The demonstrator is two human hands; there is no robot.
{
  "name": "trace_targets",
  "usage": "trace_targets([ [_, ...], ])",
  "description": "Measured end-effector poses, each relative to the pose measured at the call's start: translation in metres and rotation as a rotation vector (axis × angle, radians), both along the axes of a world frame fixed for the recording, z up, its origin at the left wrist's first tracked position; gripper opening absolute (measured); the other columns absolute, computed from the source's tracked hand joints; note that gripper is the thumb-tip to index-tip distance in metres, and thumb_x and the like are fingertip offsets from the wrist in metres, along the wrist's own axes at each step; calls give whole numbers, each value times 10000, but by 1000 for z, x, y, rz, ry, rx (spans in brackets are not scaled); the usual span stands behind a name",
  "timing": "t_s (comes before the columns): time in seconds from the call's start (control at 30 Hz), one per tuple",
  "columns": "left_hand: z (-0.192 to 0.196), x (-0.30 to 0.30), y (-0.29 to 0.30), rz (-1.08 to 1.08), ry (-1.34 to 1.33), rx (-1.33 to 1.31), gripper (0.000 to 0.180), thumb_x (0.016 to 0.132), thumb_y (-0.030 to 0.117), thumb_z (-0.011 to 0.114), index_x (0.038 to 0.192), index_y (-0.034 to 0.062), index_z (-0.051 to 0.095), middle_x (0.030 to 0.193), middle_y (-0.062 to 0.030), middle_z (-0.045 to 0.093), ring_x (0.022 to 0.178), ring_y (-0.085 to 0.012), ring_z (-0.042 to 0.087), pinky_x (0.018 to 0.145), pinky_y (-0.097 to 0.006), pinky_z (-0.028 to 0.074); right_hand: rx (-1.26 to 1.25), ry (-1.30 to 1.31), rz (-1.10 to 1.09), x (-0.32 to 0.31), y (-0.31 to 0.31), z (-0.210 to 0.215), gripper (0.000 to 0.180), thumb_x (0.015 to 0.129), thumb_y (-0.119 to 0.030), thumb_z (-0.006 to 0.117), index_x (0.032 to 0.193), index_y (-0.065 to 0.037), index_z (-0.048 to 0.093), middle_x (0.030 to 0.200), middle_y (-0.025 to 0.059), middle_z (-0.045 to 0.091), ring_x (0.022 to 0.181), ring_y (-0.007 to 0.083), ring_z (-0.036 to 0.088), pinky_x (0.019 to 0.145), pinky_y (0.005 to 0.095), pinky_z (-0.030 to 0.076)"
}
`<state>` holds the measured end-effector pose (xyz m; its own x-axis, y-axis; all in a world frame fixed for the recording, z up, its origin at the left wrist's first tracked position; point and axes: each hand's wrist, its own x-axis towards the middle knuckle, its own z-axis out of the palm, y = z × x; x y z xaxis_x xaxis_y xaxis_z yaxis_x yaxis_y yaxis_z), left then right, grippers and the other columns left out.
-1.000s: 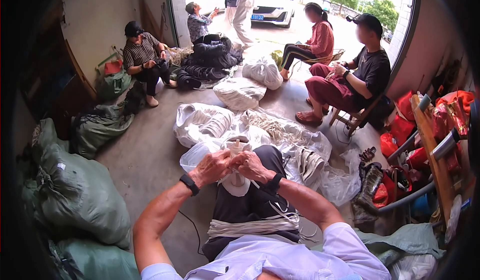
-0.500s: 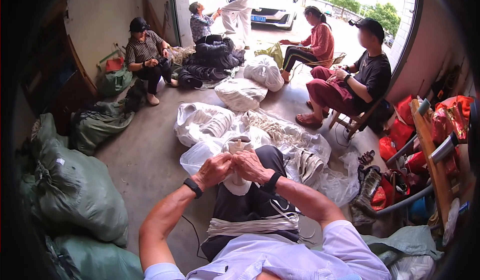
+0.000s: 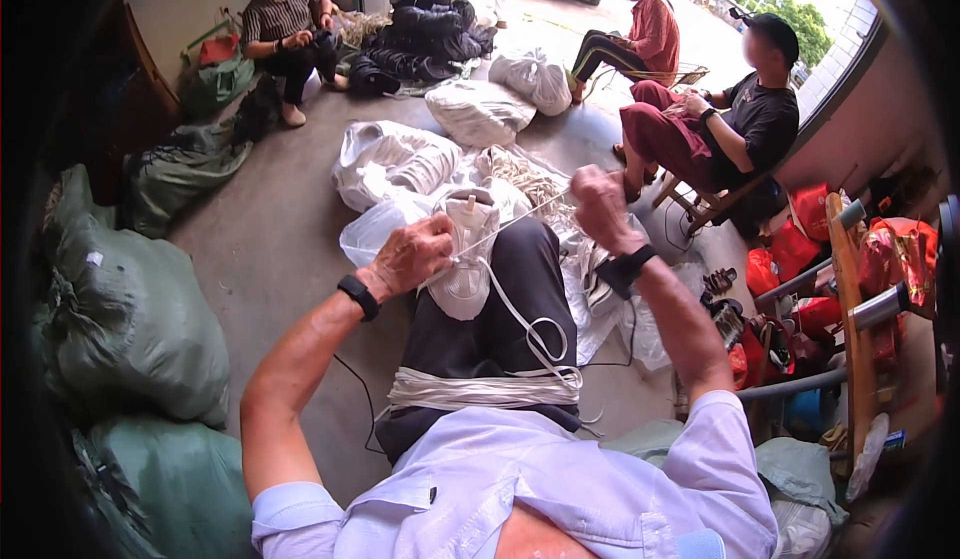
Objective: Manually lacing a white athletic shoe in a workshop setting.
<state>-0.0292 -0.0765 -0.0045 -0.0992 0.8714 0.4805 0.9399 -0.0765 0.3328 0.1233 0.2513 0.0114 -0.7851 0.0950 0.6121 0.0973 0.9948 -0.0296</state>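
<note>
A white shoe upper (image 3: 470, 234) rests toe toward me over my thighs. My left hand (image 3: 415, 252) is closed at its left edge, gripping it; the fingertips are partly hidden. Out to the right, my raised right hand (image 3: 603, 209) pinches a white shoelace (image 3: 520, 221), which runs taut down to the upper. Another length of lace loops loosely from the upper onto my right thigh. Across my lap lies a bundle of white laces (image 3: 480, 390).
White uppers (image 3: 425, 159) are piled on plastic beyond my knees, beside loose laces (image 3: 520, 171). Green sacks (image 3: 140, 334) stand at left. A wooden frame (image 3: 853, 349) and red bags (image 3: 795, 244) are at right. Seated people (image 3: 760, 109) work ahead, around dark bundles (image 3: 425, 44).
My hands were together over the upper; now they are apart. The right hand has moved up and right, drawing the lace taut. My view has tilted lower.
</note>
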Motion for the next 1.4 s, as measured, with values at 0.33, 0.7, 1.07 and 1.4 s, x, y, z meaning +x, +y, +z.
trace_targets([
  [0.33, -4, -2, 2, -33, -189, -39, 129, 723, 52, 717, 815, 73, 630, 1088, -57, 608, 951, -279, 654, 790, -395, 540, -327, -380, -130, 69, 50, -11, 121, 898, -142, 565, 915, -48, 640, 968, 178, 645, 946, 376, 621, 813, 487, 465],
  [0.7, 5, 4, -2, -8, -212, -121, 171, 739, -11, 695, 884, 69, 656, 1195, -84, 606, 1072, -293, 638, 888, -388, 529, -214, -133, 516, -5, -124, -26, 244, 816, -93, 710, 1042, -76, 621, 993, 103, 575, 998, 298, 556, 861, 418, 408],
  [1.07, 2, 4, -2, 9, -203, -113, 173, 758, -28, 690, 895, 66, 644, 1209, -92, 610, 1081, -296, 641, 887, -388, 536, -25, -189, 456, -18, -128, -30, 168, 726, -25, 608, 871, -3, 527, 889, 155, 534, 884, 317, 553, 827, 420, 394],
  [1.4, 2, 7, -1, 1, -178, -20, 97, 823, 24, 655, 884, 71, 597, 1140, -35, 594, 1045, -290, 629, 830, -412, 529, 6, -77, -24, 40, 48, -11, 151, 738, 53, 530, 857, -30, 572, 838, 166, 601, 865, 346, 602, 781, 444, 409],
])
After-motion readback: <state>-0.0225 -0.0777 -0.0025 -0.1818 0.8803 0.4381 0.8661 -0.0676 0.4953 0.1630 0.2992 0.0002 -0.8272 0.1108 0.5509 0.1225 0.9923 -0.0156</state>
